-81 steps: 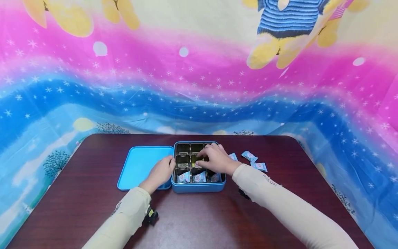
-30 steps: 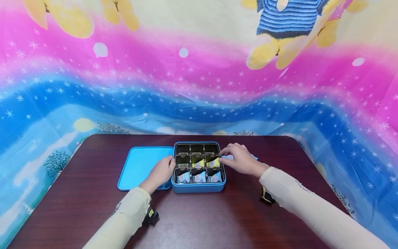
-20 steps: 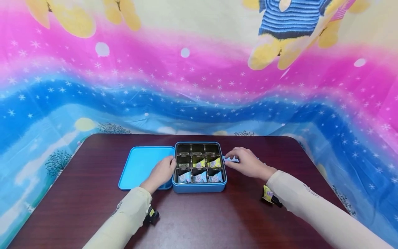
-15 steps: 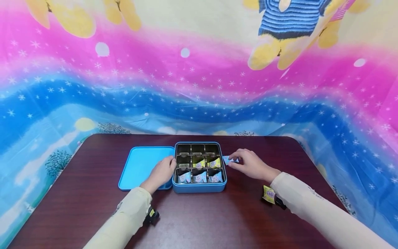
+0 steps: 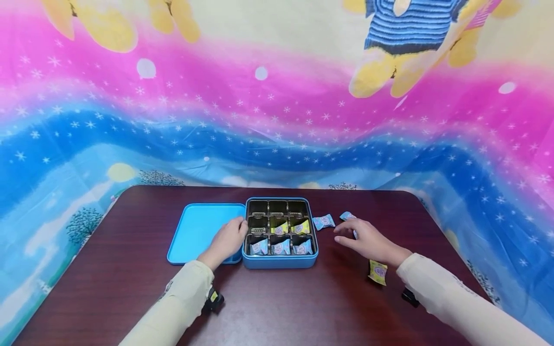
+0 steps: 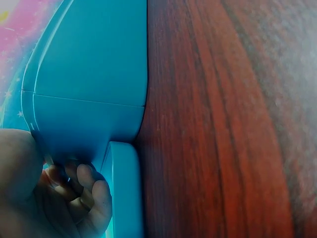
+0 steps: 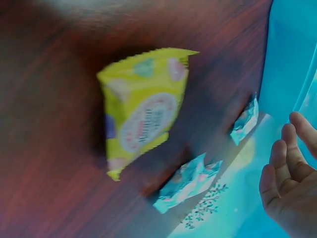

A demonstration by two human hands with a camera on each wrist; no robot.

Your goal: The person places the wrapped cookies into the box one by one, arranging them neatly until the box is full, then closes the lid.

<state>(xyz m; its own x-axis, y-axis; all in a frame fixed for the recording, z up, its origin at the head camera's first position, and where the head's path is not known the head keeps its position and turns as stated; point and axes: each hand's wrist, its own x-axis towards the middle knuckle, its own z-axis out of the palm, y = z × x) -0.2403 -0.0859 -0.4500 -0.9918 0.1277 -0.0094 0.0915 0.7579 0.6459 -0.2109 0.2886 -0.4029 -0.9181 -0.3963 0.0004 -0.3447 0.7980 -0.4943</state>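
Observation:
My left hand (image 5: 227, 239) lies over the blue lid (image 5: 196, 230) and grips the left edge of the blue box (image 5: 280, 262); in the left wrist view its curled fingers (image 6: 101, 198) meet the box wall. The box has a dark divided tray. Its front row holds three blue wrapped candies (image 5: 281, 247); the middle row has yellow ones in its centre (image 5: 279, 228) and right compartments. My right hand (image 5: 368, 240) hovers above the table right of the box, fingers loosely bent and holding nothing. Below it lies a yellow wrapped candy (image 7: 143, 109).
A blue candy (image 5: 323, 221) lies by the box's right side. Another blue candy (image 5: 347, 216) is farther right, and a third is mostly hidden behind the right hand. The brown table (image 5: 277, 307) ends at a printed cloth (image 5: 277, 120) behind.
My right hand has moved right from over the box, past the nearest blue candy, which stays on the table. Two yellow candies now show in the middle row. The left hand has stayed put.

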